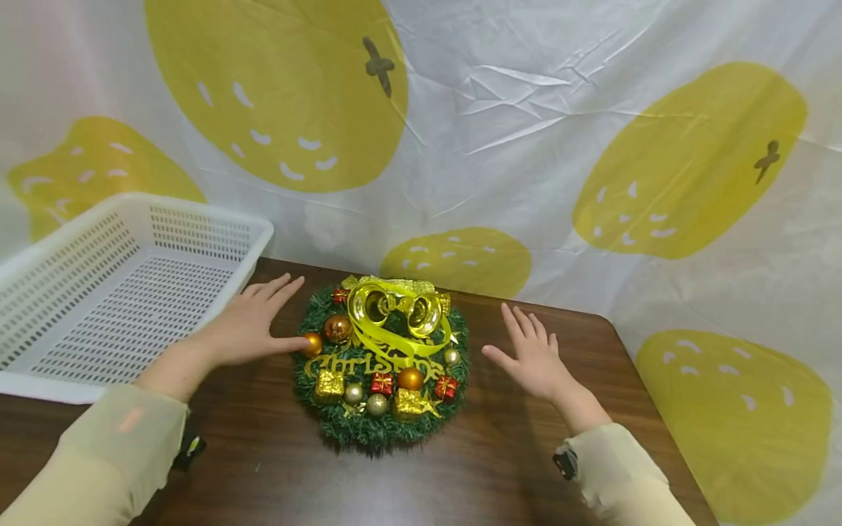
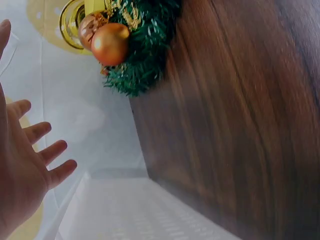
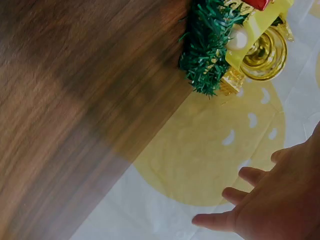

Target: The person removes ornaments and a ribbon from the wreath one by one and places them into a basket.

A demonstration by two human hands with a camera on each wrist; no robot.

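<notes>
A green Christmas wreath (image 1: 368,435) lies flat on the brown table. Two gold bells (image 1: 424,314) with a yellow ribbon (image 1: 395,343) sit at its far side, above gold lettering. Orange and gold balls, small red gift boxes and gold ones (image 1: 330,386) decorate it. To its left, my left hand (image 1: 246,325) is spread, the thumb overlapping an orange ball (image 1: 313,344) in the head view. On the other side my right hand (image 1: 534,358) hovers with spread fingers, apart from the wreath. Both palms face inward and hold nothing, as the left wrist and right wrist views show.
A white perforated plastic basket (image 1: 253,252) stands on the left of the table (image 1: 263,467), close behind my left hand. A pale curtain (image 1: 500,146) with yellow fruit prints hangs along the table's back and right edges.
</notes>
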